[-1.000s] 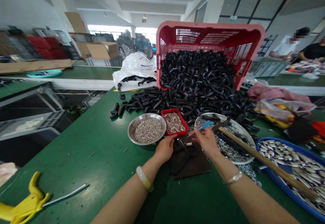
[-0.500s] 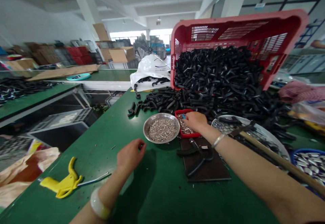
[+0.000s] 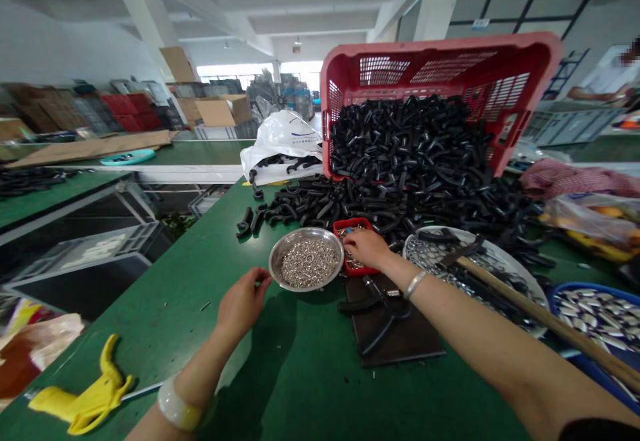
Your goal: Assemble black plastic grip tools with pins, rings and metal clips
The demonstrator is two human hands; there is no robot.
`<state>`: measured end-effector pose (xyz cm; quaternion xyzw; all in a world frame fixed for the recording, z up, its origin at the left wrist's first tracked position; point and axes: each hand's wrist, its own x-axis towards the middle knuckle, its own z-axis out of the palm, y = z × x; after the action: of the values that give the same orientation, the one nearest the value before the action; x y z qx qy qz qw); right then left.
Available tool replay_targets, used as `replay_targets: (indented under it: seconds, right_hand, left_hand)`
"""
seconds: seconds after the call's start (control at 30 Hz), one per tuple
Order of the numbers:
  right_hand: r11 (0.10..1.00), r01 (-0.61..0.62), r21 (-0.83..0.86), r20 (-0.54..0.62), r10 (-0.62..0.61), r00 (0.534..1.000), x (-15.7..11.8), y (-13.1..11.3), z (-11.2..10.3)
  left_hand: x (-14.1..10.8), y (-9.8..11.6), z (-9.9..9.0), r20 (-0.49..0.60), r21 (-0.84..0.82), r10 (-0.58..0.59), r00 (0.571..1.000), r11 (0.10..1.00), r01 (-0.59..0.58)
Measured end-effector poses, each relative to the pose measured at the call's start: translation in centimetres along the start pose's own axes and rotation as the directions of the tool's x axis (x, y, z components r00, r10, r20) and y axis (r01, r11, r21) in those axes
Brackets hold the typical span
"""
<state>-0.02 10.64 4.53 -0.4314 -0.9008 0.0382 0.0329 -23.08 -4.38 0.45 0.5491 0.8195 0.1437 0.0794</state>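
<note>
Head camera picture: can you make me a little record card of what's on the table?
Place: green workbench
Left hand: fingers pinched together, beside the steel bowl
Right hand: reaching into the small red tray
Bowl and tray hold: tiny silver metal pieces
Big pile: curved black pieces spilling from a tilted red crate
Also near: black-handled pliers on a dark board
</note>
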Motion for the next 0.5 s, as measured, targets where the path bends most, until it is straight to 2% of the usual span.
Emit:
replay_targets:
  seconds: [0.13,0.27,0.4,0.5]
  right_hand:
    - [0.991,0.131,0.004,0.069,-0.131,0.989,1.0,-3.3,0.5]
    - [0.993,0.105,-0.052,0.172,-0.095,0.98,3.1,-5.3,1.7]
    - [0.99,0.134,-0.053,0.206,-0.12,0.971,3.8,-4.8,1.9]
    - [0.991,0.127,-0.048,0.17,-0.118,0.978,3.6,-2.9,1.2]
  left_hand:
    - [1.9,3.5,-0.6,0.015,0.092,0.181,0.983,0.979,-0.182]
    - [3.6,5.8,-0.3,0.05,0.074,0.206,0.977,0.975,-0.209]
    - [4.2,6.6,0.0,0.08,0.046,0.268,0.96,0.961,-0.272]
    - [4.5,6.7,0.2,0.191,0.149,0.265,0.945,0.944,-0.295]
